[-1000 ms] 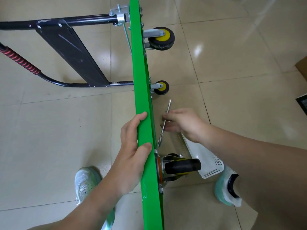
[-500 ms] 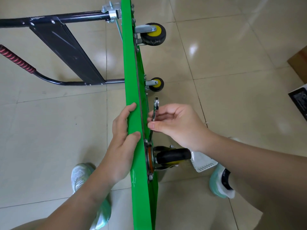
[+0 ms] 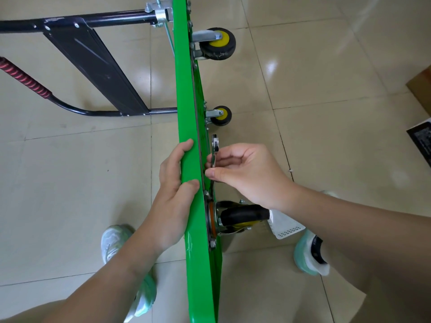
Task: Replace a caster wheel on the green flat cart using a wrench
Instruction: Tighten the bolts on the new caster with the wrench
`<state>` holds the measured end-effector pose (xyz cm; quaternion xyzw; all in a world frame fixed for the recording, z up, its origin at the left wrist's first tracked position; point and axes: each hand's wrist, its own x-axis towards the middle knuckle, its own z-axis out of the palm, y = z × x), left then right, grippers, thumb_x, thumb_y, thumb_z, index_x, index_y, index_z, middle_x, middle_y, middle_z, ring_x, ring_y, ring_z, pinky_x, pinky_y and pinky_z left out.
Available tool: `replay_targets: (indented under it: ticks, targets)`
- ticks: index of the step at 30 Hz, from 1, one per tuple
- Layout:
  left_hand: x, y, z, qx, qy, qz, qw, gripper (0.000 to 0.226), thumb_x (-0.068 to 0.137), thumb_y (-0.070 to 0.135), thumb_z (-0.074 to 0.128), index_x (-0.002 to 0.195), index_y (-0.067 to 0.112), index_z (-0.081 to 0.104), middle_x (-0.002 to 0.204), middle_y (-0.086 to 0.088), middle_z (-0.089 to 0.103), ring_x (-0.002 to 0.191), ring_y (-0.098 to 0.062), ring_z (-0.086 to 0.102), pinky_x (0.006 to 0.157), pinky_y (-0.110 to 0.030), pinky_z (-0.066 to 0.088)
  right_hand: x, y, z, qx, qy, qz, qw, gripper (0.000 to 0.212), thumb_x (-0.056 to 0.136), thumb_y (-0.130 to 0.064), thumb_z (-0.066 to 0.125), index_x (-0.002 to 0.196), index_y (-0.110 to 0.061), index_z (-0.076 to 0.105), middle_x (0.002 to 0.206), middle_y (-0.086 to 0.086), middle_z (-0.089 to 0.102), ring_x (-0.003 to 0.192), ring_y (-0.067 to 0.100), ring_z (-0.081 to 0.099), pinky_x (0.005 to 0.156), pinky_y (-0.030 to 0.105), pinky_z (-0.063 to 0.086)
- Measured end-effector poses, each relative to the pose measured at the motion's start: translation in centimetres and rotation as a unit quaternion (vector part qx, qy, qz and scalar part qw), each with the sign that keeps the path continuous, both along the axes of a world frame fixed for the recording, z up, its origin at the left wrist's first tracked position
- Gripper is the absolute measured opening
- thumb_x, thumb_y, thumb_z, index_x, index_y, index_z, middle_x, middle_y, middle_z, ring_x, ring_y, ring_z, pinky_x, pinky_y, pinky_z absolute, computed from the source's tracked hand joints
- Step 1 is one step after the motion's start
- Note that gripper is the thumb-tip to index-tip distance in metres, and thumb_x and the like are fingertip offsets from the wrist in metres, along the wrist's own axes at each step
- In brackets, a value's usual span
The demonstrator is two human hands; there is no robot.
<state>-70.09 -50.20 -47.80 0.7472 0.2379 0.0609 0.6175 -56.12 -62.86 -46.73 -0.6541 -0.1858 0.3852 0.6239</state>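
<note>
So the left hand (image 3: pixel 177 183) grips the top edge of the green cart (image 3: pixel 186 89), which is stood on its side on the floor (image 3: pixel 70 183). The right hand (image 3: pixel 247 173) pinches the wrench (image 3: pixel 214 148) by its shaft, just beyond the near caster wheel (image 3: pixel 242 215). That fingertip pinch looks weak to me, so the wrench could slip off the bolt, or the cart could tip over.
</note>
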Motion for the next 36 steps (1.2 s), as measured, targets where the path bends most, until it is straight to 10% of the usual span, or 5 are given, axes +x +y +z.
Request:
replay_targets:
  ticks: [16, 36]
  targets:
    - [0.1, -0.2, 0.3, -0.009, 0.001, 0.001, 1.0, 0.068, 0.084, 0.036, 0.046, 0.146, 0.061, 0.031, 0.149, 0.018, 0.034, 0.138, 0.0, 0.044, 0.121, -0.049, 0.035, 0.1, -0.1, 0.2, 0.038, -0.01, 0.033, 0.999, 0.028, 0.075, 0.009, 0.08, 0.093, -0.012, 0.073, 0.085, 0.001, 0.077, 0.08, 0.012, 0.073, 0.079, 0.023, 0.058]
    - [0.0, -0.1, -0.1, -0.017, -0.006, 0.017, 1.0, 0.071, 0.077, 0.043, 0.046, 0.144, 0.064, 0.034, 0.154, 0.009, 0.036, 0.142, -0.018, 0.044, 0.118, -0.056, 0.037, 0.5, 1.2, -1.4, -0.015, 0.003, 0.004, 1.0, 0.027, 0.076, 0.004, 0.081, 0.093, -0.017, 0.076, 0.089, 0.009, 0.078, 0.086, 0.021, 0.076, 0.087, 0.037, 0.06]
